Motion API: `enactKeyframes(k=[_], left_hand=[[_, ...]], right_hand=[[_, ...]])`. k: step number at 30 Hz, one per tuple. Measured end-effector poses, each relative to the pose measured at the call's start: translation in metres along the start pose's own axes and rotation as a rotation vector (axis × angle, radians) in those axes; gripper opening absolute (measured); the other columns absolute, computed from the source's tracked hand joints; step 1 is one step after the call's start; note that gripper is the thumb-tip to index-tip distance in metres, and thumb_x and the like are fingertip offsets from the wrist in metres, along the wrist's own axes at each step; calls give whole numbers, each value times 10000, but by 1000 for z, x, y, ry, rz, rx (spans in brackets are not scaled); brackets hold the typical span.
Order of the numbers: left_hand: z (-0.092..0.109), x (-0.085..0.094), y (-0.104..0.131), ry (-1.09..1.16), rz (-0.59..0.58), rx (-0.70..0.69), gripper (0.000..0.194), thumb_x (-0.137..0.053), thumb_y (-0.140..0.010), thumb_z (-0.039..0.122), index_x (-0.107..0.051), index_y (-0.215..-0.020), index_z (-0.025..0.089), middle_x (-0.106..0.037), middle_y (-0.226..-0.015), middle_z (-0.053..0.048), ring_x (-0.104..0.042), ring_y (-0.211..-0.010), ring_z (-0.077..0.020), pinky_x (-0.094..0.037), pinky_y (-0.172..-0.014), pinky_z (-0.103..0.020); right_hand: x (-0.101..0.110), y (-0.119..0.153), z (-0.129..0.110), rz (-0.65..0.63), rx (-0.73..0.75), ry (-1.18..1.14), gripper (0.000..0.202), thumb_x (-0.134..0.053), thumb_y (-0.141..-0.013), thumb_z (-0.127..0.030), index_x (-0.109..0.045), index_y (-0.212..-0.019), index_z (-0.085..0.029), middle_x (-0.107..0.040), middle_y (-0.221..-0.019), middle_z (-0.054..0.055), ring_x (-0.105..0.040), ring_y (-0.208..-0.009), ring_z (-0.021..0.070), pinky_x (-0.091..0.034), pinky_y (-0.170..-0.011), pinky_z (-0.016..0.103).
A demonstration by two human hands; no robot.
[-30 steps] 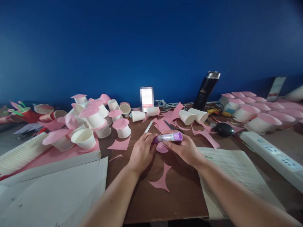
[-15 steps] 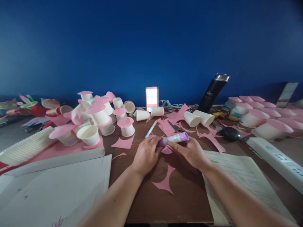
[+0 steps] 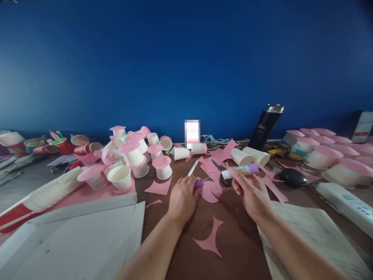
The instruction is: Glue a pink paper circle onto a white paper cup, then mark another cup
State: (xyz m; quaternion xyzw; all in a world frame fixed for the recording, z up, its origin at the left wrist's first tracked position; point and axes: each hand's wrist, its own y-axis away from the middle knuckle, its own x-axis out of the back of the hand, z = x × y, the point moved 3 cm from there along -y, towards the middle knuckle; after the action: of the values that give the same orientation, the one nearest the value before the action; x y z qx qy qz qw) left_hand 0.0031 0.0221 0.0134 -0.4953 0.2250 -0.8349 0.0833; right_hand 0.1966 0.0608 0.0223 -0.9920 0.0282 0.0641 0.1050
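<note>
My left hand (image 3: 183, 196) is closed around a purple cap (image 3: 199, 184), low over the brown table. In my right hand (image 3: 253, 191) a purple and white glue stick (image 3: 240, 170) is pinched, its uncapped white end pointing left. Between the hands lies a round pink paper piece (image 3: 211, 190) with a slit. Dark scissors (image 3: 225, 177) rest behind it, partly hidden by the glue stick. A white pen (image 3: 192, 167) lies just beyond my left hand. Nearer the table's front is a curved pink scrap (image 3: 214, 240).
At left are pink-topped paper cups (image 3: 162, 168), a stack of cups (image 3: 58, 191) and a white board (image 3: 87, 237). At right stand a black bottle (image 3: 265, 126), a mouse (image 3: 293, 177), a power strip (image 3: 346, 202), a written sheet (image 3: 309, 233) and more pink-topped cups (image 3: 323, 153).
The cap has come off the glue stick. My right hand has moved right with the stick, while my left holds the cap. The round pink paper between them is now more exposed.
</note>
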Motion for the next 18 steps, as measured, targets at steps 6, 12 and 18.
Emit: enactKeyframes(k=[6,12,18], left_hand=[[-12,-4,3,-188,2,105,218,-536,-858,301,-627,-1038,220,-561,-932,-59,-541,-890,-207,-444,-807,-346],[-17,6,-9,-113,43,154,333,-523,-853,386,-613,-1123,213,-579,-1071,-85,-550,-997,-221,-425,-910,-374],[-29,13,-71,1,34,484,418,-531,-790,287,-586,-1189,177,-572,-1238,-142,-559,-1096,-260,-423,-927,-376]], right_hand=[[2,-3,7,-6,-59,6,323,-690,-732,-462,-527,-695,-185,-445,-500,-51,-348,-446,75,-248,-418,223],[7,-5,7,18,-51,5,347,-664,-740,-502,-529,-689,-187,-457,-517,-44,-359,-455,85,-254,-432,234],[11,-7,1,15,-35,-7,364,-641,-748,-527,-533,-669,-188,-445,-512,-40,-364,-469,97,-259,-447,248]])
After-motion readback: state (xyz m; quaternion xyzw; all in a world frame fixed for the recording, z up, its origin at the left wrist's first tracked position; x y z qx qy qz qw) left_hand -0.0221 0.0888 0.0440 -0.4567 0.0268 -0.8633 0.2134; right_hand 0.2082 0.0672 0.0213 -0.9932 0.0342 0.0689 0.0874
